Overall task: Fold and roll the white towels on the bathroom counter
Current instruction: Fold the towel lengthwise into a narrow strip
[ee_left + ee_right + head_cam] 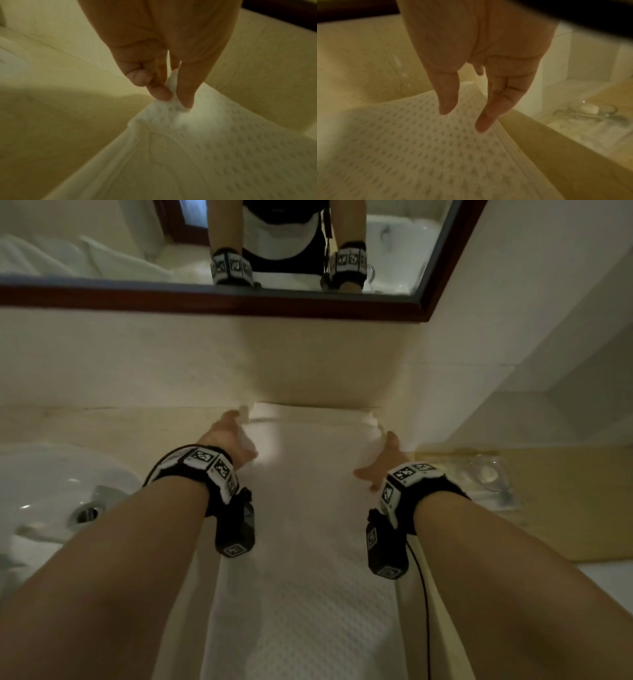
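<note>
Both forearms reach forward from the camera, each with a black wrist band, and between them the white towel (308, 542) lies as a long strip on the counter (102, 426). Its near end comes toward the person and its far end touches the wall below the mirror (239, 299).

At the far left corner of the towel, the left hand (229, 436) pinches the cloth between thumb and fingers (159, 92). In the left wrist view a small fold of the towel (205, 148) stands up inside that pinch.

At the far right corner of the towel is the right hand (383, 460). Its fingers (489, 115) are straight and a little apart, pointing down at the right edge of the towel (402, 142). If the tips touch the cloth, I cannot tell, because the picture is blurred.

Left of the towel, the white sink (51, 484) is set in the counter, with a metal drain (85, 513) at its bottom. Right of the towel, a clear glass dish (594, 111) stands on the counter, and in it lies 1 white piece that looks like soap (589, 108).
</note>
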### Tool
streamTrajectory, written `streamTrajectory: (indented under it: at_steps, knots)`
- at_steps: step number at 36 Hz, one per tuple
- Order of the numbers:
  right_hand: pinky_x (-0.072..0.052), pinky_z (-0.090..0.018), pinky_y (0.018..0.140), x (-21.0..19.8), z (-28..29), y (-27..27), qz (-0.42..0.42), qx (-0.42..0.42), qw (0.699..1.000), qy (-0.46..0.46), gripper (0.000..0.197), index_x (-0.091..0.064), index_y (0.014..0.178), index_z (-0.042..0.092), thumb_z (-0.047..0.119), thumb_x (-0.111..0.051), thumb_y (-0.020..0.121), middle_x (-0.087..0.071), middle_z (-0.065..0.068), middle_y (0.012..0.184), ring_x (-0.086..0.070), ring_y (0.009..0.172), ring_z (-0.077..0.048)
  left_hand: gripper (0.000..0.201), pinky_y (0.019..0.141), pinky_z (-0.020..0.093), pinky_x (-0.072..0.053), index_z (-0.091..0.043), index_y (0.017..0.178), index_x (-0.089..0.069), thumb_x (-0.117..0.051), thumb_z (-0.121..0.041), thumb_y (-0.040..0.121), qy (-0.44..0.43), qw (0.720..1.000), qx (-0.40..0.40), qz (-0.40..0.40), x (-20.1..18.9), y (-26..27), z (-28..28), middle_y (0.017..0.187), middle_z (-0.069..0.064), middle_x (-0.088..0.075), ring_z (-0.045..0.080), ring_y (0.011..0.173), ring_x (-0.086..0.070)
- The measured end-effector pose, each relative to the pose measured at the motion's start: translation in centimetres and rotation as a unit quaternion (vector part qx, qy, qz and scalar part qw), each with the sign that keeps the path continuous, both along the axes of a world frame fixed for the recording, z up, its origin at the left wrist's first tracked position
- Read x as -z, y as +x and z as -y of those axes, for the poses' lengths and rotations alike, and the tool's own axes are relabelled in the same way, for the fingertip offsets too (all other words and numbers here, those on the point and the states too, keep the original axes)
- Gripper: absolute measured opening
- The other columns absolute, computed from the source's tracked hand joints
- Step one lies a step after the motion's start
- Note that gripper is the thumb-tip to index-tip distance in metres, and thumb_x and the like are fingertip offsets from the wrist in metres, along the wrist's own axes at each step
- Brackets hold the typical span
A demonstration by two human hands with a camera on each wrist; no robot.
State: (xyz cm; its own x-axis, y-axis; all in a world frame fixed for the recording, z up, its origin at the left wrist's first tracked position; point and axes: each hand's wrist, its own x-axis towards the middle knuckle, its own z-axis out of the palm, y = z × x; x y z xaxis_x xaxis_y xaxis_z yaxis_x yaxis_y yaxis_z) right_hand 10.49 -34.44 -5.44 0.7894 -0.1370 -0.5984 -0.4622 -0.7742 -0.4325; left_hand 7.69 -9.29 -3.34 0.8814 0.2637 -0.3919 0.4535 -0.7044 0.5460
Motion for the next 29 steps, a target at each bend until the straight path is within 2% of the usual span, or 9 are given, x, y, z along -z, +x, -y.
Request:
streamTrajectory:
  at_steps: [3, 6, 8, 11, 15, 17, 20, 25, 29]
  knots:
    - [-0.049, -0.034, 0.091, 1.7, 0.0, 0.5, 0.003, 0.050, 0.997, 0.061, 0.113, 0.002, 0.150, 0.023, 0.018, -0.080, 0.072, -0.024, -0.011, 0.151, -0.050, 0.123, -0.033, 0.049, 0.038, 0.019, -0.041, -0.012, 0.131, -0.038, -0.060, -0.010, 0.087, -0.018, 1.000, -0.005, -0.010, 0.5, 0.6, -0.1, 0.073, 0.004, -0.055, 0.016, 0.056, -0.056]
    - [-0.052, -0.018, 0.050, 2.0, 0.0, 0.2, 0.010, 0.061, 0.992, 0.110, 0.075, -0.022, 0.144, 0.005, 0.011, -0.068, 0.085, -0.045, -0.018, 0.136, -0.057, 0.079, -0.019, 0.030, 0.044, 0.024, -0.049, -0.017, 0.109, -0.036, -0.055, -0.009, 0.088, -0.001, 1.000, -0.007, -0.004, 0.8, 0.4, -0.3, 0.075, 0.011, -0.063, 0.023, 0.057, -0.062]
    - [-0.049, -0.020, 0.043, 1.1, -0.5, 0.3, 0.019, 0.060, 0.991, 0.117, 0.056, -0.034, 0.136, 0.004, 0.010, -0.063, 0.088, -0.055, -0.017, 0.123, -0.055, 0.071, -0.018, 0.026, 0.051, 0.025, -0.052, -0.018, 0.104, -0.035, -0.052, -0.007, 0.088, 0.007, 1.000, -0.018, 0.015, 0.5, 0.4, -0.6, 0.082, 0.012, -0.067, 0.024, 0.063, -0.064]
    - [-0.043, -0.025, 0.050, -1.6, -2.3, 1.8, 0.086, 0.036, 0.994, 0.063, 0.034, -0.039, 0.116, 0.010, 0.016, -0.061, 0.091, -0.054, -0.004, 0.085, -0.053, 0.063, -0.017, 0.034, 0.061, 0.029, -0.045, -0.009, 0.115, -0.035, -0.054, -0.004, 0.088, 0.008, 0.995, -0.062, 0.079, 0.0, 0.8, -1.4, 0.086, 0.010, -0.055, 0.024, 0.070, -0.055]
    - [-0.044, -0.036, 0.094, -3.3, -4.0, 4.7, 0.195, 0.027, 0.977, 0.076, 0.059, -0.025, 0.140, 0.008, 0.023, -0.056, 0.092, -0.047, -0.016, 0.136, -0.051, 0.119, -0.032, 0.041, 0.072, 0.029, -0.037, -0.009, 0.121, -0.032, -0.057, -0.007, 0.089, -0.023, 0.980, -0.101, 0.172, -1.0, 2.3, -2.2, 0.098, 0.008, -0.047, 0.022, 0.085, -0.048]
    - [-0.037, -0.036, 0.105, -3.1, -4.3, 4.9, 0.212, 0.049, 0.971, 0.099, 0.079, -0.009, 0.150, 0.016, 0.028, -0.060, 0.090, -0.033, -0.013, 0.149, -0.040, 0.132, -0.029, 0.046, 0.072, 0.023, -0.043, -0.010, 0.124, -0.033, -0.060, -0.009, 0.088, -0.062, 0.972, -0.101, 0.205, -0.9, 2.7, -2.3, 0.109, 0.006, -0.043, 0.019, 0.086, -0.052]
    - [-0.029, -0.041, 0.113, -2.1, -3.8, 3.4, 0.160, 0.006, 0.986, 0.053, 0.101, 0.006, 0.151, 0.019, 0.038, -0.067, 0.084, -0.015, -0.011, 0.156, -0.026, 0.140, -0.030, 0.069, 0.096, 0.030, -0.047, -0.015, 0.137, -0.029, -0.071, -0.020, 0.082, -0.070, 0.973, -0.075, 0.209, 0.1, 1.5, -2.0, 0.140, 0.010, -0.026, 0.026, 0.113, -0.051]
    - [-0.006, -0.036, 0.117, -1.0, -2.6, -1.7, 0.027, -0.314, 0.939, -0.141, 0.080, 0.000, 0.152, 0.026, 0.048, -0.050, 0.093, 0.009, -0.003, 0.159, 0.005, 0.147, -0.025, 0.076, 0.114, 0.034, -0.024, -0.028, 0.149, -0.017, -0.062, -0.034, 0.088, 0.059, 0.991, 0.090, 0.075, 1.9, -2.4, -1.2, 0.157, 0.005, 0.006, 0.027, 0.142, -0.019]
    - [-0.004, -0.042, 0.119, 0.2, -2.2, -4.4, -0.038, -0.418, 0.892, -0.170, 0.085, 0.008, 0.151, 0.027, 0.048, -0.051, 0.092, 0.019, -0.003, 0.157, 0.011, 0.146, -0.028, 0.074, 0.118, 0.040, -0.002, -0.028, 0.151, 0.003, -0.040, -0.051, 0.095, 0.191, 0.932, 0.288, -0.114, 4.0, -5.0, -0.4, 0.157, 0.001, 0.019, 0.024, 0.146, 0.014]
